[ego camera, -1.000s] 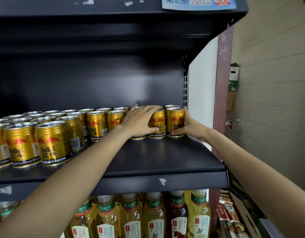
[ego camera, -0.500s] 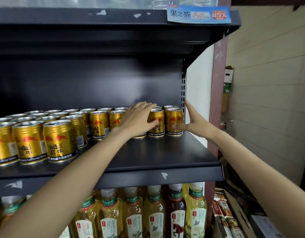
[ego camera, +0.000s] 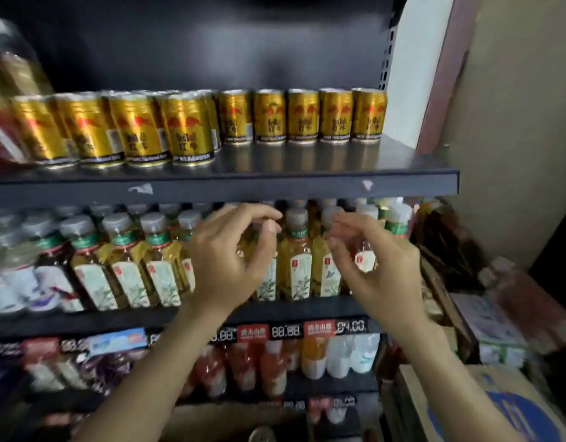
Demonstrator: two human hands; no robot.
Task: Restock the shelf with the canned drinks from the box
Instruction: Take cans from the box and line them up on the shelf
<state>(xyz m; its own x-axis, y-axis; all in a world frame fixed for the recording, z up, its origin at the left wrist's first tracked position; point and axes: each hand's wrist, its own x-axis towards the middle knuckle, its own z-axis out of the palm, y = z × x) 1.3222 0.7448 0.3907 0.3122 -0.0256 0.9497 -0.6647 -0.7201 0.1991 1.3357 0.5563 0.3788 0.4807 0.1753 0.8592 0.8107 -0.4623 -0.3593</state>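
Note:
Several gold drink cans (ego camera: pixel 302 116) stand in rows on the black shelf (ego camera: pixel 307 183), the right-hand ones set far back against the rear wall. My left hand (ego camera: pixel 233 260) and my right hand (ego camera: pixel 377 266) hang below that shelf's front edge, in front of the tea bottles, both empty with fingers loosely curled and apart. A cardboard box (ego camera: pixel 485 406) with a blue print shows at the lower right, only its top corner visible.
Yellow and dark tea bottles (ego camera: pixel 296 260) fill the shelf below the cans. Lower shelves hold more bottles behind price tags (ego camera: pixel 288 331). Stacked cartons and packs (ego camera: pixel 498 320) crowd the floor at the right, against a beige wall.
Both hands have let go of the cans and dropped below the shelf edge. The view has tilted downward, bringing the lower shelves and the box into sight.

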